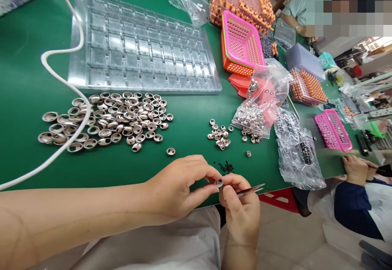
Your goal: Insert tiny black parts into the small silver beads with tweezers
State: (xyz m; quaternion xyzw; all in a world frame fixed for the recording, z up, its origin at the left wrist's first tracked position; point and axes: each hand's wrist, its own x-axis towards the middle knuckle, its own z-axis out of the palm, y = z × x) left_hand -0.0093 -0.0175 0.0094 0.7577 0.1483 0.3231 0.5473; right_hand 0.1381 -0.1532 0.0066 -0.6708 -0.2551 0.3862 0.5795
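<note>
Between its thumb and index finger, my left hand [180, 188] pinches a small silver metal ring [218, 183] at the table's front edge. My right hand [241, 209] is closed around tweezers [252, 189], whose pointed end sticks out to the right. Its index finger and thumb meet the ring's right side. Just beyond the hands lies a scatter of tiny black pieces [227, 167]. Farther back is a small pile of silver rings [220, 134]. A larger heap of metal rings [122, 117] spreads to the left, with one single ring [170, 151] apart from it.
A clear compartment tray [147, 49] lies behind the heap, and a white cable [65, 147] crosses it. Stacked plastic baskets [225, 41], a bag of rings [252, 119] and bubble wrap [295, 151] stand at right. A co-worker's hands [357, 168] are at the far right.
</note>
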